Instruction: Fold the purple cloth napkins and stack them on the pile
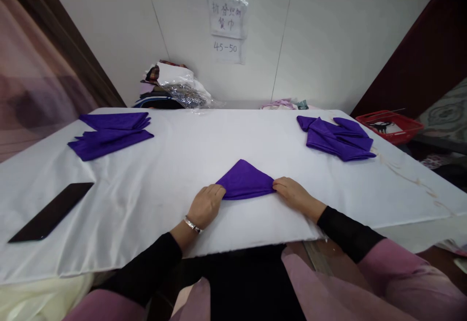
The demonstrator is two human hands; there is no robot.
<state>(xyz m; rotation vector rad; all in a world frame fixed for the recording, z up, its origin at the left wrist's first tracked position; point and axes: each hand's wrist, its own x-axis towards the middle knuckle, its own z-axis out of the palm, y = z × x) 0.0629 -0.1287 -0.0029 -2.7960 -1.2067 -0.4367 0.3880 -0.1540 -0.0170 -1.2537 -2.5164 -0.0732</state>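
Note:
A purple cloth napkin point(245, 181), folded into a triangle with its point facing away from me, lies near the front of the white-covered table point(219, 141). My left hand point(206, 205) pinches its left corner; a silver bracelet is on that wrist. At the opposite corner, my right hand point(292, 192) grips the cloth between thumb and fingers. The long folded edge runs between both hands, facing me. More folded purple napkins point(113, 136) are at the back left. Another loose pile of purple napkins point(337, 138) sits at the back right.
A dark flat panel point(51, 212) lies at the left of the table. Against the wall stands a stack of fabrics point(168, 85) with clear plastic on it. Beyond the right table edge is a red basket point(392, 125). Handwritten paper signs point(228, 29) hang on the wall.

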